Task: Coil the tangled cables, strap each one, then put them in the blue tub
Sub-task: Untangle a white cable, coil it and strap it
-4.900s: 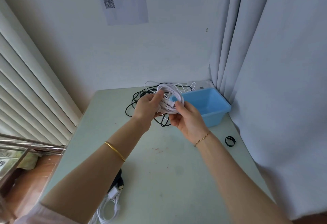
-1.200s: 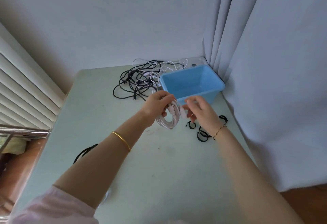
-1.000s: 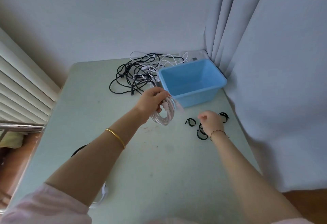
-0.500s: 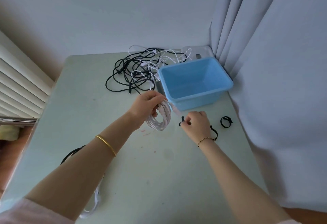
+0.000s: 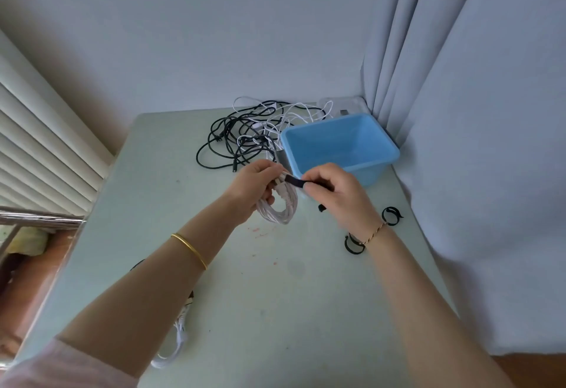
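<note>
The left hand (image 5: 251, 186) clasps the likely light, springy white cable coil (image 5: 281, 210) at its top; the right hand (image 5: 333, 194) pinches a limp black strap (image 5: 295, 181).

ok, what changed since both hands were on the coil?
The right hand left the white coil, dropped to the loose straps on the table, picked up one black strap and brought it up to the coil. The left hand kept gripping the coil. Blue tub and cable tangle stayed put.

Soft daylight, wide-angle edge distortion
</note>
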